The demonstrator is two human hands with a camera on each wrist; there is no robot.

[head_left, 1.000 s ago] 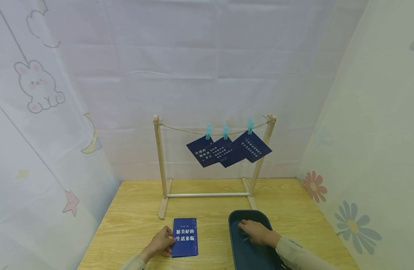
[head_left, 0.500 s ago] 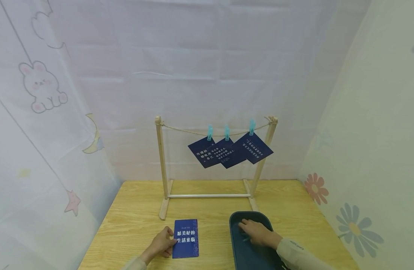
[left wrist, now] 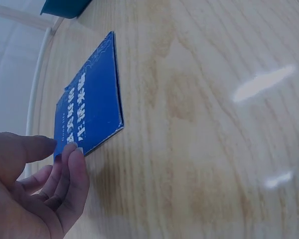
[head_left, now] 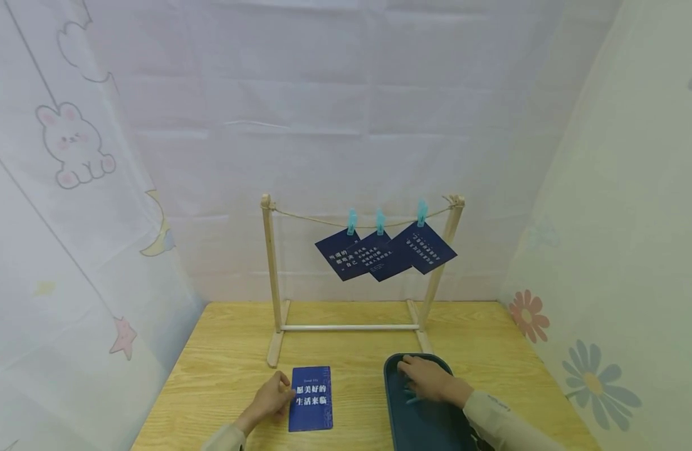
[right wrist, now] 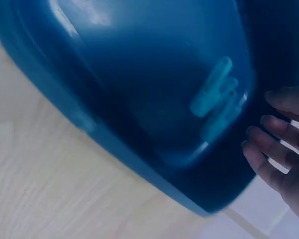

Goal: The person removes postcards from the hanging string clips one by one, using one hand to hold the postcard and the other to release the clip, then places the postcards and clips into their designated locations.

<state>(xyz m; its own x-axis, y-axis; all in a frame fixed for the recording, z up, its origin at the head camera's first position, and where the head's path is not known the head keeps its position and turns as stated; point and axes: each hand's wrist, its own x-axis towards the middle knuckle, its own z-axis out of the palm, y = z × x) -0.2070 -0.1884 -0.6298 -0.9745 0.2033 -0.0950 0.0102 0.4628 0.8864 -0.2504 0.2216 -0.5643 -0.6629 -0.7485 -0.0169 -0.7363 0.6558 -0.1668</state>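
A dark blue card (head_left: 312,413) with white lettering lies on the wooden table, its edge showing more than one layer in the left wrist view. My left hand (head_left: 271,398) is at its left edge, and the thumb and fingers (left wrist: 75,169) pinch a corner. My right hand (head_left: 427,378) is over the far end of a dark teal tray (head_left: 399,432). Its fingers (right wrist: 269,147) are spread and slightly bent, holding nothing. Light blue clothespins (right wrist: 212,89) lie together on the tray floor, just off the fingertips.
Behind stands a wooden rack (head_left: 272,269) with a sagging cord (head_left: 312,219). Three blue cards (head_left: 388,260) hang from it, overlapping, each by a light blue clothespin (head_left: 422,213). Patterned cloth walls (head_left: 323,125) enclose the table (head_left: 233,351) at the back and both sides.
My right hand has lifted a little toward the tray's far wall, uncovering the clothespins below it. My left hand has shifted slightly at the card's edge. The card stays in place.
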